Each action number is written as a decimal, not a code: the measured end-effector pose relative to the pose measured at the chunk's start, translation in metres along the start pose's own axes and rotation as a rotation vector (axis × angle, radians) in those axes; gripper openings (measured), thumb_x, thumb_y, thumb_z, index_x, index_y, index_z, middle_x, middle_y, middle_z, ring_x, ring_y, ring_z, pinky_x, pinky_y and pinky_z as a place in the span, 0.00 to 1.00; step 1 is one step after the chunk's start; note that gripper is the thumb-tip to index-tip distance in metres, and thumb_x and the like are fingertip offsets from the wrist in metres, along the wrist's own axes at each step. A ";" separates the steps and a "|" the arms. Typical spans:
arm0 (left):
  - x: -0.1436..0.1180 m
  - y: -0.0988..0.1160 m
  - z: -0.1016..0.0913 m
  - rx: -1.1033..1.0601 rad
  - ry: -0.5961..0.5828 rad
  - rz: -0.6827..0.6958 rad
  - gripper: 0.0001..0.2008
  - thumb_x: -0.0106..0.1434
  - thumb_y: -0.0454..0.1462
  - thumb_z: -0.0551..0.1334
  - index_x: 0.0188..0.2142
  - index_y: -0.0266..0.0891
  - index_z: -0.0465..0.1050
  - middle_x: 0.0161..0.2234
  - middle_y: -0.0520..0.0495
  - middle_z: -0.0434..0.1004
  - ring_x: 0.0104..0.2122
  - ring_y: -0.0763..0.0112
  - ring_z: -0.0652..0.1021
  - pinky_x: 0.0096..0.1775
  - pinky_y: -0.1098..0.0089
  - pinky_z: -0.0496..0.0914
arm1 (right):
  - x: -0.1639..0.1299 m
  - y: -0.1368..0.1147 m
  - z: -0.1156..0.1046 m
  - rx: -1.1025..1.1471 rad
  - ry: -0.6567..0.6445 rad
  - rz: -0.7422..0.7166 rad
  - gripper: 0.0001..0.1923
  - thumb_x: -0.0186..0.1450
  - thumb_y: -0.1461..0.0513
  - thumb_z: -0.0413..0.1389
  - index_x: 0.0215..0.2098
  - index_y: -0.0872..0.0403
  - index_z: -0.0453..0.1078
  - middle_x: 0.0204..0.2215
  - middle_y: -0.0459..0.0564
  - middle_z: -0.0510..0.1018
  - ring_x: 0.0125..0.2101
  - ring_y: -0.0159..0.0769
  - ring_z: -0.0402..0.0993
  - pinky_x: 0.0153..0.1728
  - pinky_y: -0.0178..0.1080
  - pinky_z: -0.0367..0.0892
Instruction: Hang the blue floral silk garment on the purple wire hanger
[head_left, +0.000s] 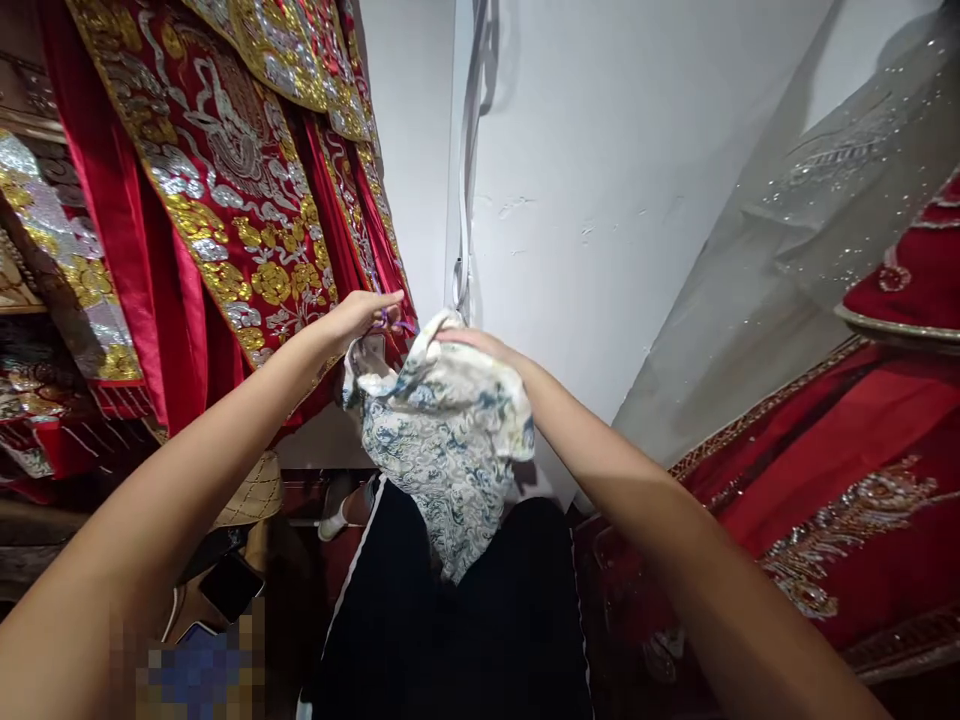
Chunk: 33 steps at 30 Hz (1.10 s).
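A white garment (450, 440) with a blue and grey floral print hangs in front of my dark-clothed legs, bunched at its top and tapering to a point below. My right hand (476, 343) grips its upper edge, the fingers partly covered by folded cloth. At the garment's upper left, my left hand (364, 315) is closed round a thin purple strip (395, 321), its thumb stretched toward the right. What the purple strip belongs to is too small and blurred to tell. Some of the cloth's opening lies just under the left hand.
Red gowns (232, 180) with gold and silver embroidery hang at the left. More red beaded clothing (847, 480) and a sheer sparkling fabric (720, 300) are on the right. Ahead stands a scuffed white wall (585, 150). A dark phone-like slab (231, 587) lies at lower left.
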<state>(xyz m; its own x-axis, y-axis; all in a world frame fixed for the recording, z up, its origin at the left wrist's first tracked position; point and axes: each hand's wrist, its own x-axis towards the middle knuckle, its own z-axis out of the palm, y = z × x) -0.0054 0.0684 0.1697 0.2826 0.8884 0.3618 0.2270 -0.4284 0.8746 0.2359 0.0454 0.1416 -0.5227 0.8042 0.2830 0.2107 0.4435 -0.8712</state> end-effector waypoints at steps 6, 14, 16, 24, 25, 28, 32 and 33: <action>-0.030 0.008 0.031 -0.112 0.042 0.034 0.36 0.65 0.66 0.47 0.13 0.42 0.50 0.09 0.54 0.49 0.12 0.77 0.57 0.22 0.69 0.62 | -0.016 0.041 0.006 -0.565 0.030 -0.207 0.49 0.55 0.50 0.68 0.68 0.58 0.57 0.62 0.67 0.67 0.60 0.60 0.66 0.60 0.61 0.62; -0.065 0.069 0.083 -0.261 0.012 -0.010 0.35 0.68 0.64 0.42 0.19 0.41 0.58 0.12 0.54 0.54 0.14 0.75 0.66 0.25 0.67 0.68 | -0.039 0.058 0.052 -0.868 0.148 -0.648 0.59 0.53 0.48 0.66 0.73 0.51 0.40 0.64 0.64 0.60 0.65 0.63 0.53 0.66 0.64 0.44; -0.063 0.072 0.077 -0.283 0.015 0.063 0.28 0.69 0.58 0.51 0.29 0.38 0.69 0.20 0.50 0.70 0.23 0.71 0.76 0.34 0.64 0.74 | -0.047 0.057 0.040 -0.893 0.182 -0.645 0.58 0.54 0.46 0.65 0.73 0.52 0.42 0.57 0.62 0.67 0.58 0.63 0.62 0.61 0.63 0.55; -0.056 0.005 0.020 -0.328 -0.040 -0.223 0.34 0.64 0.62 0.53 0.50 0.38 0.76 0.45 0.37 0.82 0.47 0.49 0.80 0.47 0.52 0.75 | -0.065 0.073 -0.062 -1.010 0.560 -0.365 0.59 0.51 0.50 0.63 0.74 0.52 0.43 0.52 0.58 0.69 0.51 0.59 0.66 0.52 0.57 0.63; -0.059 -0.005 0.017 -0.340 0.001 -0.237 0.36 0.64 0.65 0.50 0.51 0.39 0.75 0.45 0.37 0.82 0.47 0.48 0.81 0.47 0.51 0.75 | -0.064 0.071 -0.069 -1.017 0.586 -0.316 0.57 0.51 0.51 0.63 0.74 0.52 0.45 0.52 0.59 0.69 0.51 0.60 0.65 0.52 0.57 0.63; -0.069 -0.034 0.017 -0.353 0.079 -0.203 0.42 0.63 0.67 0.42 0.57 0.42 0.71 0.46 0.39 0.82 0.49 0.50 0.80 0.49 0.52 0.74 | -0.058 0.057 -0.077 -1.028 0.579 -0.208 0.54 0.52 0.51 0.62 0.73 0.55 0.49 0.54 0.60 0.69 0.53 0.62 0.65 0.54 0.59 0.62; -0.084 -0.073 0.029 -0.260 0.275 -0.087 0.39 0.64 0.66 0.46 0.62 0.46 0.65 0.57 0.43 0.76 0.60 0.52 0.73 0.58 0.53 0.70 | -0.051 0.034 -0.062 -1.033 0.482 -0.269 0.55 0.52 0.51 0.63 0.73 0.52 0.49 0.60 0.60 0.65 0.58 0.63 0.62 0.58 0.60 0.59; -0.089 -0.083 0.035 -0.220 0.308 -0.061 0.37 0.63 0.64 0.51 0.62 0.45 0.65 0.59 0.43 0.75 0.63 0.53 0.69 0.61 0.54 0.67 | -0.051 0.031 -0.054 -1.036 0.459 -0.307 0.55 0.51 0.53 0.64 0.73 0.50 0.49 0.62 0.60 0.63 0.59 0.63 0.60 0.59 0.61 0.58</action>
<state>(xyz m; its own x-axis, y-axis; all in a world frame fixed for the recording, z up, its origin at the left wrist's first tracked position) -0.0171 0.0191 0.0538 -0.0264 0.9332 0.3583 0.0202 -0.3578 0.9336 0.3137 0.0396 0.1223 -0.3664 0.5806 0.7271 0.8098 0.5838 -0.0581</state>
